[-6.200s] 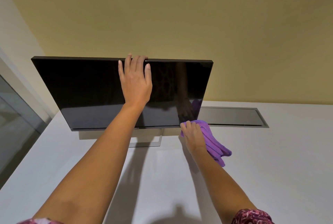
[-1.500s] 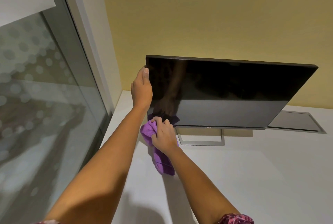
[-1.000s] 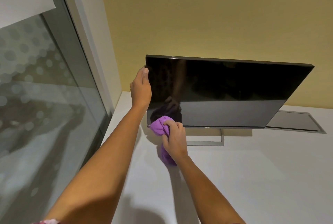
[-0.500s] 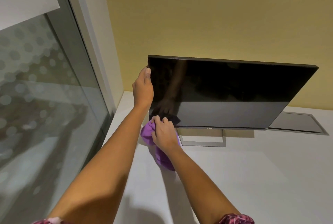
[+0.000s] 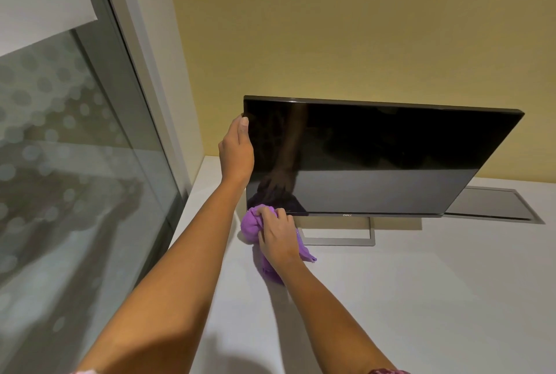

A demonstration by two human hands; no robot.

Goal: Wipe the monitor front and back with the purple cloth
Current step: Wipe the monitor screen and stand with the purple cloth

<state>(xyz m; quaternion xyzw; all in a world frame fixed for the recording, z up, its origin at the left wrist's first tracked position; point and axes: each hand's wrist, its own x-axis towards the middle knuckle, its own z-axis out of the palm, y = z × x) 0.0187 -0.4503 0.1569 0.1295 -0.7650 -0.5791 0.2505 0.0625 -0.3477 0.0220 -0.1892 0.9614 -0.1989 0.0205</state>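
On the white desk [image 5: 421, 298], close to the yellow wall [image 5: 331, 27], stands the monitor [image 5: 376, 160] on its thin grey frame stand [image 5: 340, 241]. The dark screen is tilted and it reflects the arm and the cloth. The left hand [image 5: 236, 148] grips the left edge of the monitor near the top corner; the thumb lies on the front edge, and the other fingers go behind the panel, so I cannot tell how they lie. The right hand [image 5: 278, 235] holds the purple cloth [image 5: 252, 223] bunched at the lower left corner of the screen, with the fingers curled close together around it. One end of the cloth hangs down to the desk under the wrist. A frosted glass partition [image 5: 60, 178] stands on the left. A grey cable cover [image 5: 493, 203] lies flat in the desk behind the monitor.
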